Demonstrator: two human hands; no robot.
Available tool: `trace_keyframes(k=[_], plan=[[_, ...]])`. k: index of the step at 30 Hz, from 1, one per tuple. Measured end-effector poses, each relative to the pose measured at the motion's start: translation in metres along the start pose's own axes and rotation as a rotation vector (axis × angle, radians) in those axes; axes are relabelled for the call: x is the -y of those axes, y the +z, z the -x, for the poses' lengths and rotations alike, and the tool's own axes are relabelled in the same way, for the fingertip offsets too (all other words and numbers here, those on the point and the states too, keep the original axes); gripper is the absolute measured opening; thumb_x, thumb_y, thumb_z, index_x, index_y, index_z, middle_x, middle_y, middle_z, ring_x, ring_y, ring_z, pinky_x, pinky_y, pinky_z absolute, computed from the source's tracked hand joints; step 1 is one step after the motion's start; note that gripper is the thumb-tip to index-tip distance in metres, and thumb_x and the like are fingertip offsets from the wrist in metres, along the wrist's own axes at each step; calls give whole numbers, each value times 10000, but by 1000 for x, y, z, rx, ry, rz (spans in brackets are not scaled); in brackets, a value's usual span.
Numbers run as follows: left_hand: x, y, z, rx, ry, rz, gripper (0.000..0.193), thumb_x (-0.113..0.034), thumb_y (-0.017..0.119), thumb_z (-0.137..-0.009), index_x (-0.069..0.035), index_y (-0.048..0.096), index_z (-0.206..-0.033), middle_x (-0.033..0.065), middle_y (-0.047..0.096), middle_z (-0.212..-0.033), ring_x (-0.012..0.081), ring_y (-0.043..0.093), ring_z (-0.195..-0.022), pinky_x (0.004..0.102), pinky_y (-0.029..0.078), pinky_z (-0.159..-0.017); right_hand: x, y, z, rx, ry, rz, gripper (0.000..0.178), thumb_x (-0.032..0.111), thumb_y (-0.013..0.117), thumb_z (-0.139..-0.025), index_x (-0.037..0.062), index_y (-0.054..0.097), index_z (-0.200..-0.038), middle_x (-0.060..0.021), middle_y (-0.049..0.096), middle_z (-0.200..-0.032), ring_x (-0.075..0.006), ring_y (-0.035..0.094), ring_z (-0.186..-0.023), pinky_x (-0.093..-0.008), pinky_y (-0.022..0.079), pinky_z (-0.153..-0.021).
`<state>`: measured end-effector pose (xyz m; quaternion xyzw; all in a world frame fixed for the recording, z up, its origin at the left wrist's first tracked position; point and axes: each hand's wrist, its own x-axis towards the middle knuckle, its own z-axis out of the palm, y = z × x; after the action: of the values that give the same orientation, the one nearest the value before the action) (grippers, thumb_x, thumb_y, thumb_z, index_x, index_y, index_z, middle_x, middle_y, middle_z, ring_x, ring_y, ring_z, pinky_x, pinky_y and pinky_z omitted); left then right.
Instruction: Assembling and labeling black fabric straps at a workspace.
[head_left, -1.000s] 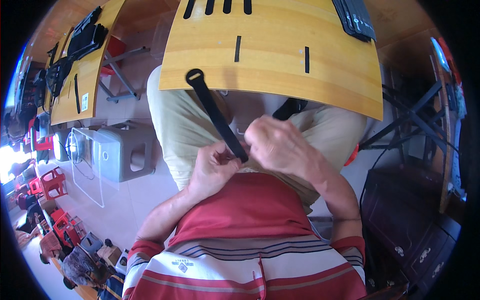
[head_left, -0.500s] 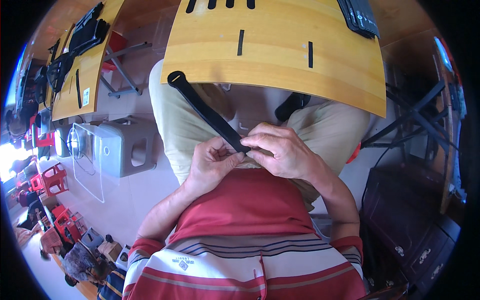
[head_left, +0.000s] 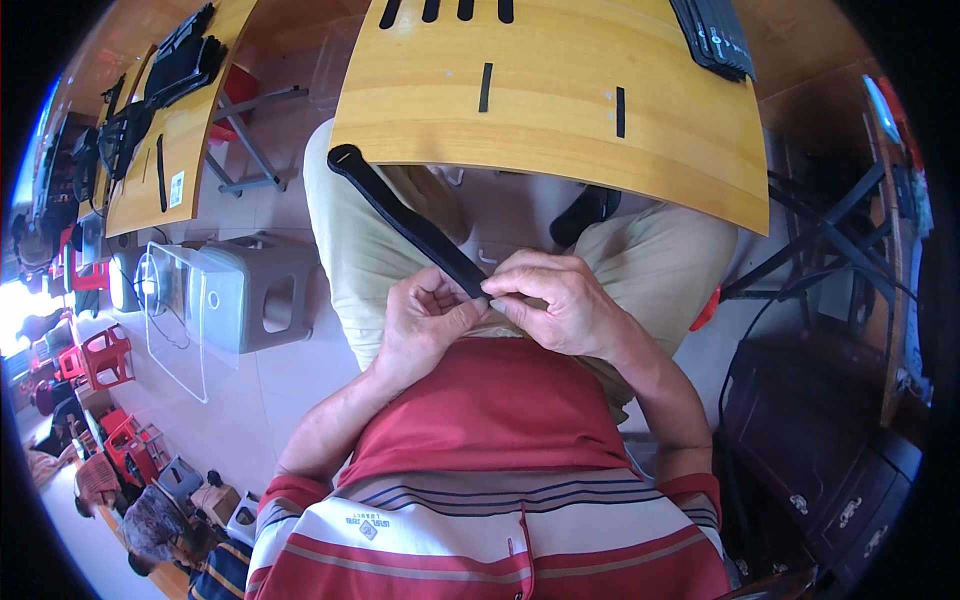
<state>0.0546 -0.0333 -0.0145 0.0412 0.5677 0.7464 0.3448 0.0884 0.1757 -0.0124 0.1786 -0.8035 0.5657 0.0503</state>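
A long black fabric strap (head_left: 405,219) slants from my fingers up to the left, its wide rounded end with a slit reaching just past the table's near edge. Over my lap, my left hand (head_left: 425,315) pinches its lower end between thumb and curled fingers. From the other side my right hand (head_left: 550,298) grips the tip of the same end with thumb and forefinger. The fingertips of both hands meet there and hide the very end of the strap.
Ahead stands a wooden table (head_left: 560,140) with two short black strips (head_left: 486,88), several black straps (head_left: 466,9) and a stack of black pieces (head_left: 712,38). A grey stool (head_left: 270,290) and another table (head_left: 190,120) are on the left. A dark cabinet (head_left: 810,440) stands at right.
The strap's far rounded end has shifted slightly to the left. Both hands keep their grip in nearly the same place, and the whole view has moved a little.
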Motion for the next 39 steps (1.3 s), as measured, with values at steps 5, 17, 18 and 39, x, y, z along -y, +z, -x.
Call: trace_keyframes(k=[5, 17, 18, 39], plan=[[3, -1, 2, 9, 35, -26, 159, 84, 671, -887, 22, 635, -1028, 55, 683, -978, 91, 642, -900, 247, 548, -832, 3, 0, 3, -1, -17, 13, 203, -52, 743, -778, -14, 704, -973, -136, 705, -904, -271, 709, -780, -337, 564, -655], [7, 3, 2, -105, 54, -252, 119, 66, 699, -842, 36, 635, -938, 60, 685, -887, 77, 653, -806, 228, 568, -743, 13, 14, 8, -67, -113, 346, 311, -79, 705, -763, -27, 611, -1056, -156, 675, -836, -316, 684, -735, -392, 560, -616], [7, 4, 2, -105, 54, -252, 119, 66, 699, -842, 36, 635, -938, 60, 685, -887, 77, 653, -806, 228, 568, -743, 14, 16, 8, -67, -113, 346, 311, -79, 705, -763, -27, 611, -1056, -156, 675, -836, -316, 684, -735, -392, 560, -616], [-3, 0, 5, -23, 7, -605, 190, -51, 728, -808, 18, 645, -964, 67, 703, -823, 101, 662, -762, 269, 553, -688, 11, 15, 1, 131, -198, 457, 243, -22, 714, -719, 33, 507, -831, -115, 605, -745, -305, 652, -673, -390, 537, -546]])
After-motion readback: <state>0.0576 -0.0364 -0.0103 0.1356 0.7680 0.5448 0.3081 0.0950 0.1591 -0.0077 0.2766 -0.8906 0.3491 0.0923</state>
